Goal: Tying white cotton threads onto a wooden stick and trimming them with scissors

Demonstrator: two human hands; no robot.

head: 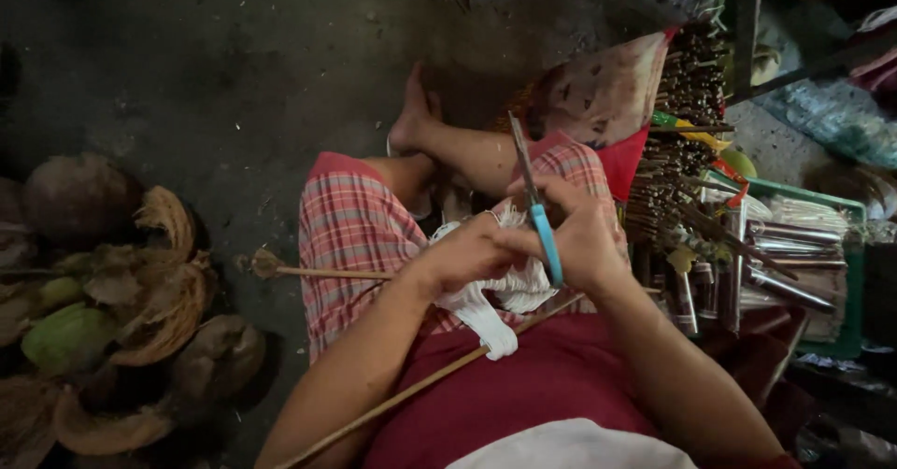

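Right hand (584,240): grips blue-handled scissors (537,209), blades pointing far. Left hand (467,254): holds white strips (491,315) bound onto a long stick (411,390) across the lap. Coconut husks (121,310): heaped left. Bundled sticks (687,142): stacked right, beside a green crate (852,273).

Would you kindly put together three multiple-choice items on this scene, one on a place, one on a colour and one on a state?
1. Where do the coconut husks lie?
A. on the floor to the person's left
B. in the green crate
C. on the person's lap

2. What colour is the handle of the scissors?
A. red
B. blue
C. yellow

3. How does the right hand stand to the scissors?
A. apart from them
B. resting flat beside them
C. closed around their handle

Answers:
1 A, since the husks sit piled on the dark floor at the left edge.
2 B, since the handle shows bright blue below the metal blades.
3 C, since the fingers wrap the handle while the left hand pinches the white cloth strips by the thin wooden stick.
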